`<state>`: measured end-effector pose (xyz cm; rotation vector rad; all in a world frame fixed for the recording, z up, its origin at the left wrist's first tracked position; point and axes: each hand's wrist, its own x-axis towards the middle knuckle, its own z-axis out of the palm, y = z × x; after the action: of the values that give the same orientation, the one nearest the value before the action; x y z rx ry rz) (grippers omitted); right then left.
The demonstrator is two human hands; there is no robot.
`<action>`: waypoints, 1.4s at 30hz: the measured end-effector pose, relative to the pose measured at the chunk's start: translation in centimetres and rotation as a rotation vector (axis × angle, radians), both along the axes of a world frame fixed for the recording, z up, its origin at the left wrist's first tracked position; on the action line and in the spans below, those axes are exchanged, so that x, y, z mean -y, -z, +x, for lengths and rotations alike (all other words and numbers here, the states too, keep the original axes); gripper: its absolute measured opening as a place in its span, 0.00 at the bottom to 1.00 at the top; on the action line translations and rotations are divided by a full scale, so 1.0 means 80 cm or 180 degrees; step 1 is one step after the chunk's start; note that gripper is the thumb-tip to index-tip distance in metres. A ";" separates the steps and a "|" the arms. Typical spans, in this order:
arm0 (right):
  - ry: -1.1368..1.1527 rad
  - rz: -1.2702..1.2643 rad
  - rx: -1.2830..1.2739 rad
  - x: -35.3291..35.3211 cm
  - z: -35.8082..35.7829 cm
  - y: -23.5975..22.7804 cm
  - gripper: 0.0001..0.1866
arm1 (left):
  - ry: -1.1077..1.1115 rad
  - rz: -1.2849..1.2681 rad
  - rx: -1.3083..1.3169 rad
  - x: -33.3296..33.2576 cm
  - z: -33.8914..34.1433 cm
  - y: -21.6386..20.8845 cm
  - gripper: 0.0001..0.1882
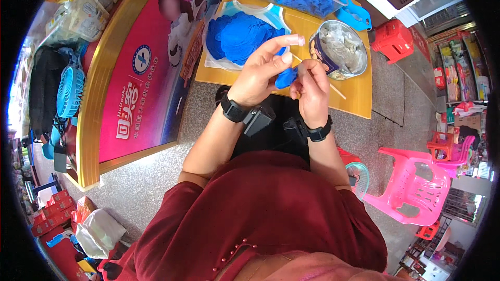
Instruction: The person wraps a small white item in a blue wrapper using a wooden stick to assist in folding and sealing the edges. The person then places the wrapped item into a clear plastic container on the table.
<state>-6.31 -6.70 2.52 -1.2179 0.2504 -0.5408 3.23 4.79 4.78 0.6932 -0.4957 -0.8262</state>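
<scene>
Above the table's near edge, my left hand is closed on a small blue piece of soft material. Its index finger points outward, with a pinkish, see-through cap at the tip. Just beside it, my right hand has its fingers pinched together at the blue piece's right side; what lies between them is too small to make out. A thin wooden stick shows on both sides of the right hand; whether it is held or lies behind cannot be told. Beyond the left hand, a blue heap rests on a white-and-light-blue cloth.
On the wooden table stand a clear bin of blue pieces and a round tub lined with crumpled plastic. A blue object with a handle lies near the bin. A red stool, pink chair and printed counter stand around.
</scene>
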 end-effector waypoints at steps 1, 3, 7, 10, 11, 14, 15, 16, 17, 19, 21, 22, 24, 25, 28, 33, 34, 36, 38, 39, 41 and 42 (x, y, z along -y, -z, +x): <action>-0.0067 0.0065 0.0014 -0.002 -0.001 -0.004 0.05 | -0.0076 0.0078 0.0324 -0.001 0.001 0.001 0.24; -0.0101 0.0510 0.0098 0.008 -0.005 -0.004 0.06 | -0.0234 0.0222 0.0972 -0.005 0.004 0.004 0.25; -0.0372 0.0194 0.0199 0.021 -0.015 -0.011 0.07 | -0.0436 0.0347 0.0970 0.000 0.016 0.016 0.26; -0.0135 -0.0259 0.0016 0.002 -0.013 -0.027 0.11 | -0.0215 0.0406 0.0993 -0.004 0.015 0.016 0.26; -0.0298 -0.0405 -0.0159 0.006 -0.013 -0.020 0.12 | -0.0138 0.0464 0.1074 -0.004 0.015 0.015 0.26; -0.0453 -0.0726 -0.0482 0.017 -0.011 -0.003 0.12 | -0.0368 0.0354 0.0925 0.002 0.011 0.017 0.26; -0.0258 -0.0712 -0.0476 0.015 -0.009 -0.004 0.10 | -0.0517 0.0274 0.0813 0.007 0.009 0.017 0.26; -0.0064 -0.0697 -0.0470 0.015 -0.007 -0.005 0.09 | -0.0660 0.0340 0.0769 0.009 0.005 0.017 0.26; 0.0131 -0.0682 -0.0463 0.015 -0.005 -0.006 0.07 | -0.0784 0.0501 0.0898 0.012 0.002 0.020 0.25; 0.0124 -0.0666 -0.0243 0.014 -0.006 0.001 0.07 | -0.1015 0.0810 0.1153 0.016 -0.001 0.023 0.24; 0.0159 -0.0667 -0.0165 0.008 -0.008 0.004 0.08 | -0.0624 0.0590 0.0716 0.012 0.003 0.021 0.23; 0.0097 -0.0661 -0.0172 0.007 -0.010 0.001 0.08 | -0.0501 0.0509 0.0645 0.009 0.008 0.021 0.23; 0.0034 -0.0635 -0.0017 0.002 -0.010 -0.007 0.09 | -0.0417 0.0501 0.0774 0.006 0.011 0.018 0.23; 0.0005 -0.0622 0.0063 0.001 -0.010 -0.008 0.09 | -0.0633 0.0481 0.0901 0.008 0.009 0.019 0.22; -0.0140 -0.0667 -0.0174 0.009 -0.009 0.003 0.10 | -0.1133 0.0534 0.0858 0.019 -0.003 0.017 0.19; 0.0301 -0.0695 -0.0162 0.007 -0.005 0.012 0.09 | -0.0769 0.1071 0.0789 0.022 0.005 0.037 0.13; 0.0213 -0.0697 -0.0166 0.009 -0.007 0.013 0.08 | -0.0911 0.1063 0.0701 0.021 0.004 0.037 0.11; 0.0126 -0.0910 -0.0308 0.015 -0.010 0.016 0.08 | -0.1204 0.0979 0.0699 0.021 0.004 0.034 0.12; 0.0126 -0.1335 -0.0584 0.025 -0.011 0.018 0.07 | -0.1351 0.0907 0.0723 0.019 0.004 0.034 0.13; 0.0291 -0.1983 -0.0900 0.041 -0.012 0.025 0.08 | -0.1354 0.0863 0.0744 0.019 0.005 0.033 0.13; 0.0629 -0.3271 -0.1534 0.085 -0.021 0.057 0.08 | -0.1154 0.0651 0.0654 0.015 0.009 0.030 0.14; 0.1128 -0.4380 -0.1470 0.101 -0.030 0.070 0.09 | -0.0944 0.0469 0.0550 0.011 0.014 0.029 0.14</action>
<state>-8.68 -14.75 -3.08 -2.6785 0.5239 -0.7546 4.37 3.90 2.47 0.9545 -0.4755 -0.5293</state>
